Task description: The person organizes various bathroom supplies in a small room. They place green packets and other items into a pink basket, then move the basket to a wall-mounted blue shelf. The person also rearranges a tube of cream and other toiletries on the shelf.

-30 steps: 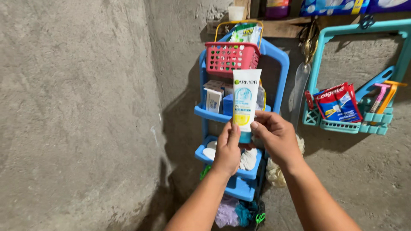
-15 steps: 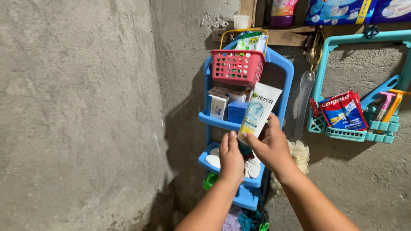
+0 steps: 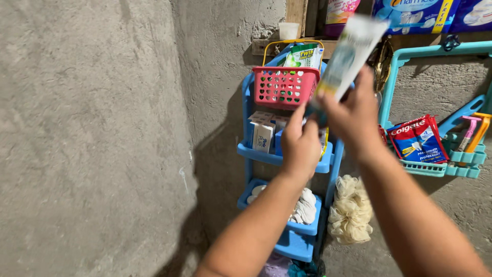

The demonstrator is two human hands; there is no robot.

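Note:
My right hand (image 3: 353, 115) grips a white tube (image 3: 348, 54) with a teal cap, tilted up to the right and blurred. My left hand (image 3: 301, 143) has its fingertips at the tube's cap end. Both hands are raised in front of a blue plastic corner rack (image 3: 256, 151) fixed where two concrete walls meet. A red perforated basket (image 3: 282, 84) with a yellow handle sits at the rack's top, just left of the tube.
Small boxes (image 3: 264, 133) stand on the rack's upper shelf, white cloth (image 3: 306, 205) on the lower one. A cream bath puff (image 3: 351, 210) hangs to its right. A teal wall holder (image 3: 441, 166) carries a red toothpaste pack (image 3: 417, 138) and razors (image 3: 474, 131). A wooden shelf above holds packages.
Both hands rose from belly height to in front of the red basket. The tube swung from upright to leaning right and moved up toward the top shelf.

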